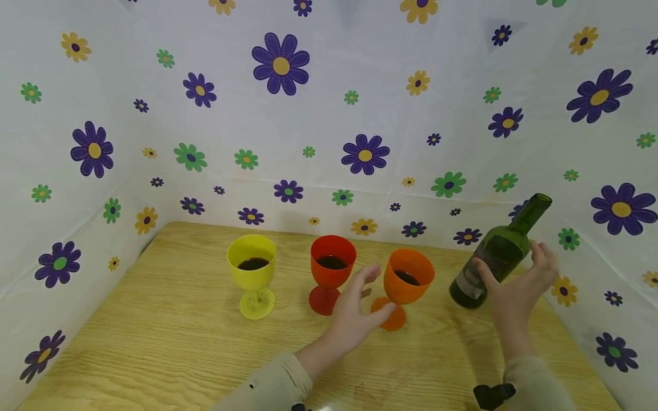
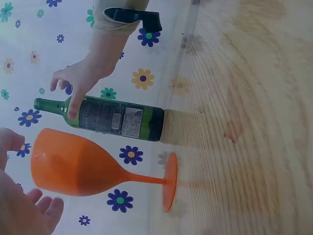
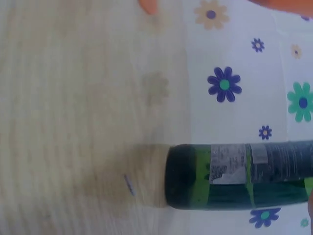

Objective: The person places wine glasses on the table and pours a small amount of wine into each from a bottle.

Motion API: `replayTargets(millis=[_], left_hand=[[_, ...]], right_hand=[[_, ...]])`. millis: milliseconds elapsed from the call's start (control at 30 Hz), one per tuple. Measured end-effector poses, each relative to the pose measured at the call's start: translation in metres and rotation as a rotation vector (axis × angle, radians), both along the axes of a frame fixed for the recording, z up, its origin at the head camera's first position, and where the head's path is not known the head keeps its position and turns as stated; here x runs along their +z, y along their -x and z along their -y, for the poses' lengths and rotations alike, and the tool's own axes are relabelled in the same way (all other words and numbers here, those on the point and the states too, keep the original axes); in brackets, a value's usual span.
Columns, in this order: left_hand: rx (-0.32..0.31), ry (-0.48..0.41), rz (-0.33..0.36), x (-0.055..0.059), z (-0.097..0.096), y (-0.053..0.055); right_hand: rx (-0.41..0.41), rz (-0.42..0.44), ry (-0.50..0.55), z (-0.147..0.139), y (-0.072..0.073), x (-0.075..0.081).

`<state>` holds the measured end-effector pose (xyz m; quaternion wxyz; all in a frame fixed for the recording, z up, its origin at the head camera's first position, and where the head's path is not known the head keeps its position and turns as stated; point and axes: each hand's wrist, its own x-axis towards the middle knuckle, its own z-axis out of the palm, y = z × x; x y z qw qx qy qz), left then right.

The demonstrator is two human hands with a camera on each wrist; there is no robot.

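An orange goblet [image 1: 409, 275] with dark liquid stands on the table. My left hand [image 1: 354, 314] is beside it, fingers spread; in the left wrist view, thumb and fingers lie around its bowl [image 2: 73, 164] with gaps showing. Farther right, a green glass wine bottle [image 1: 493, 260] with a dark label stands upright. Around its upper body is my right hand [image 1: 521, 288], thumb in front of the glass and fingers spread on the far side. Whether the thumb touches is unclear. The right wrist view shows the bottle's base [image 3: 183, 176] on the tabletop.
A red goblet [image 1: 333, 262] and a yellow goblet [image 1: 252, 262], each with dark liquid, stand in a row left of the orange one. The wooden table [image 1: 154, 319] meets a flower-printed white cloth [image 1: 319, 114] at the back and sides.
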<state>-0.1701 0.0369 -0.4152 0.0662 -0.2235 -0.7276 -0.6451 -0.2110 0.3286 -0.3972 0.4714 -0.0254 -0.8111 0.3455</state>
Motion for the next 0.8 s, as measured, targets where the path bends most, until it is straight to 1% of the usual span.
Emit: replayTargets(millis=[33, 67, 100, 167, 200, 233, 300, 367, 400, 433, 500, 567, 600, 633, 700, 800], left_hand=[[-0.013, -0.002, -0.007, 0.0, 0.004, -0.001], [-0.033, -0.013, -0.01, 0.0, 0.009, -0.003], [-0.052, -0.02, -0.007, 0.0, 0.014, -0.004], [-0.088, -0.023, -0.007, 0.001, 0.026, -0.007], [-0.105, -0.022, -0.002, 0.002, 0.032, -0.009], [-0.119, -0.018, 0.0, 0.003, 0.039, -0.011], [-0.146, 0.002, 0.005, 0.007, 0.053, -0.015], [-0.177, 0.017, -0.002, 0.011, 0.068, -0.02], [-0.202, 0.016, 0.002, 0.013, 0.076, -0.023], [-0.232, 0.013, -0.007, 0.016, 0.084, -0.025], [-0.302, -0.004, -0.014, 0.021, 0.102, -0.029], [-0.365, -0.027, -0.028, 0.024, 0.12, -0.031], [-0.384, -0.033, -0.03, 0.026, 0.129, -0.032], [-0.388, -0.035, -0.051, 0.028, 0.138, -0.032], [-0.371, -0.043, -0.076, 0.031, 0.157, -0.032], [-0.309, -0.067, -0.123, 0.037, 0.182, -0.03]], right_hand=[[0.02, -0.052, -0.063, 0.003, -0.001, -0.002], [0.055, -0.105, -0.127, 0.007, -0.001, -0.004], [0.094, -0.14, -0.19, 0.01, -0.001, -0.006], [0.169, -0.171, -0.312, 0.017, 0.001, -0.011], [0.21, -0.166, -0.365, 0.02, 0.002, -0.013], [0.243, -0.147, -0.415, 0.024, 0.003, -0.015], [0.293, -0.082, -0.482, 0.03, 0.004, -0.018], [0.33, -0.005, -0.523, 0.035, 0.005, -0.02], [0.35, 0.032, -0.532, 0.037, 0.006, -0.021], [0.364, 0.07, -0.541, 0.04, 0.007, -0.021], [0.384, 0.131, -0.552, 0.044, 0.008, -0.021], [0.396, 0.193, -0.556, 0.047, 0.009, -0.021], [0.402, 0.221, -0.554, 0.048, 0.01, -0.021], [0.405, 0.247, -0.554, 0.049, 0.011, -0.021], [0.407, 0.294, -0.549, 0.049, 0.013, -0.022], [0.406, 0.345, -0.553, 0.049, 0.019, -0.022]])
